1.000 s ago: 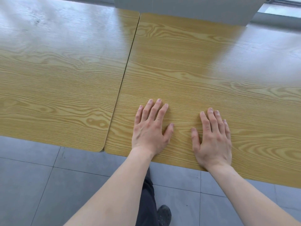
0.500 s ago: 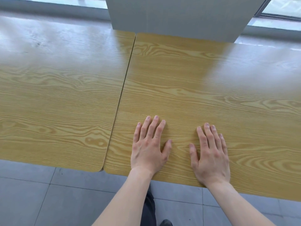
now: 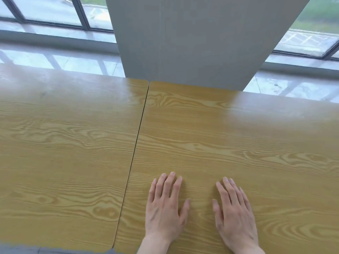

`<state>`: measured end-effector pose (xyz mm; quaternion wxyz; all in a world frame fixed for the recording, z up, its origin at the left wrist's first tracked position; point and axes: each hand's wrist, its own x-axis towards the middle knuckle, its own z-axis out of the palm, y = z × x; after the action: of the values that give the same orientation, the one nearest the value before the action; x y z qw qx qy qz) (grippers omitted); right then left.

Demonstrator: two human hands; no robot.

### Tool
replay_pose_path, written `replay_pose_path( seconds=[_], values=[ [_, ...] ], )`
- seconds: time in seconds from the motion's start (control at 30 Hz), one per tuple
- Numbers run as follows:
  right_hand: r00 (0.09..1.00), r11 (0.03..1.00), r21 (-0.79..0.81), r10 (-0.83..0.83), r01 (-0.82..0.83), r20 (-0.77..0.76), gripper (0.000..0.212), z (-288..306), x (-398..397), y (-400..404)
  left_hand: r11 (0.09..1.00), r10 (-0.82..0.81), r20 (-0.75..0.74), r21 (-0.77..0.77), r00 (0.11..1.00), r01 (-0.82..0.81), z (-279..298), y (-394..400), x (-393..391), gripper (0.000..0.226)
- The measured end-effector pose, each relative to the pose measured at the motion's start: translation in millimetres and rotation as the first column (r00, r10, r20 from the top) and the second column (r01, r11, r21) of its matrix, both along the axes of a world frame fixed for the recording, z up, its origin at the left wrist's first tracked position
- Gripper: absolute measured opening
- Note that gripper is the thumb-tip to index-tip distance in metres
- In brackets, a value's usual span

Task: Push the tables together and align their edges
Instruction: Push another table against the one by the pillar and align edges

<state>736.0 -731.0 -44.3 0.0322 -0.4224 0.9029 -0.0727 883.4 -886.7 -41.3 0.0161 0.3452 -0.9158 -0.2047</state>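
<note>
Tables: left top (image 3: 60,162) and right top (image 3: 238,143) now meet at a hairline seam, mid-frame; far corners nearly flush, a closer match than before. My left hand (image 3: 165,211) and right hand (image 3: 235,215) lie flat, fingers spread, grasping nothing, lower right.

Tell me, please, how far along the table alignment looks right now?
Largely done: the left table and right table meet along a thin seam. In hand: the left hand and right hand lie flat on the right table. Left: the far edges look slightly offset beside the pillar, so a small nudge.
</note>
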Motion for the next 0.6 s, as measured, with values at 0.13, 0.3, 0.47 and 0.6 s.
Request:
replay_pose_path(
  seconds=[0.13,0.3,0.47,0.6],
  values=[
    [0.999,1.000,-0.005,-0.027,0.027,0.029,0.058,23,-28,-44,0.997,-0.017,-0.012,-0.072,1.000,0.016,22,-53,-28,0.060],
    [0.997,0.996,-0.025,-0.079,0.080,0.020,0.058,55,-74,-96,0.994,-0.057,0.000,-0.089,0.998,0.056,61,-123,-78,0.065],
    [0.992,0.993,-0.024,-0.115,0.116,0.049,0.052,75,-135,-144,0.987,-0.080,-0.014,-0.138,0.997,0.078,87,-179,-136,0.064],
    [0.991,0.992,-0.012,-0.124,0.124,0.051,0.051,83,-179,-181,0.987,-0.072,-0.003,-0.144,0.997,0.071,97,-218,-177,0.063]
  ],
)
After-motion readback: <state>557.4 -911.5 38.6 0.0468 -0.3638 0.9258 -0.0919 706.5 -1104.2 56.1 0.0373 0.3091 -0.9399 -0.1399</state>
